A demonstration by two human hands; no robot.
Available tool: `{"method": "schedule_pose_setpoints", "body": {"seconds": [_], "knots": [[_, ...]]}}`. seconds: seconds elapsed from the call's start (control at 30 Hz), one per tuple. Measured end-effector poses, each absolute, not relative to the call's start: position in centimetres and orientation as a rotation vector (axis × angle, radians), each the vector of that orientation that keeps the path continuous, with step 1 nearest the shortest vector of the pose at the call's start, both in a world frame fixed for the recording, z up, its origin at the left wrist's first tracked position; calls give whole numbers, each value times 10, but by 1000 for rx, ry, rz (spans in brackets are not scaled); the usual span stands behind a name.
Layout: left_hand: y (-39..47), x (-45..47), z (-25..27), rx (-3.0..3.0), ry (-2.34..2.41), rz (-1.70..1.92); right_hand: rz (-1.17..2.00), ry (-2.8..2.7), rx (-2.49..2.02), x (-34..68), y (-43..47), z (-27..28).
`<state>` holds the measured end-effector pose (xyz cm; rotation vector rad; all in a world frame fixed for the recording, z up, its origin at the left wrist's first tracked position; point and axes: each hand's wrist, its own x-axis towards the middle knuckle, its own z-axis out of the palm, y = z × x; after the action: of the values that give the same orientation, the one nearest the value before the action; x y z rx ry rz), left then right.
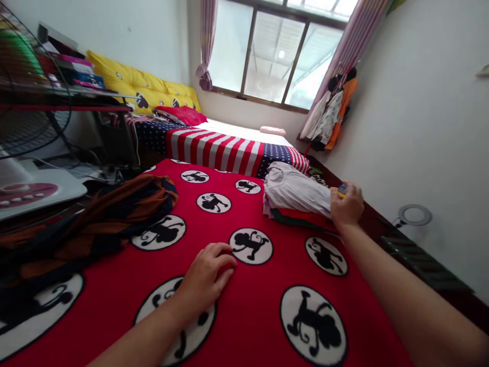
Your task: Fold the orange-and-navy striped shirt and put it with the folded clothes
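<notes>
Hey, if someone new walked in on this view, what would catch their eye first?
Probably the bright red cover filling the foreground, with black cartoon figures in white ovals, and the left hand low over it. Next might be the stack of folded clothes right of centre, grey on top, with the right hand at its right end. Behind, a yellow cushion stands out against the wall at the back left.

Beside the right hand [347,205], the shirt [296,189] is pale grey, with red and dark green clothes [301,216] beneath. Below the left hand [209,270], the sheet [262,295] is red, printed with black monkeys [249,243] in white circles [291,303].
</notes>
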<state>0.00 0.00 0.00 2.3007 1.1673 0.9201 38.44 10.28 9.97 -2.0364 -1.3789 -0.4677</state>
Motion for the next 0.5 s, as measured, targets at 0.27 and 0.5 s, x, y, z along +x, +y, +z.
{"method": "schedule_pose_setpoints", "body": {"seconds": [0.27,0.5], "knots": [[2,-1,2,2278,1121,1016,-114,-1775,-1862,315,58,84],[-3,-4,7,2272,1099,1036,471,-2023,-1385,164,-64,40]]}}
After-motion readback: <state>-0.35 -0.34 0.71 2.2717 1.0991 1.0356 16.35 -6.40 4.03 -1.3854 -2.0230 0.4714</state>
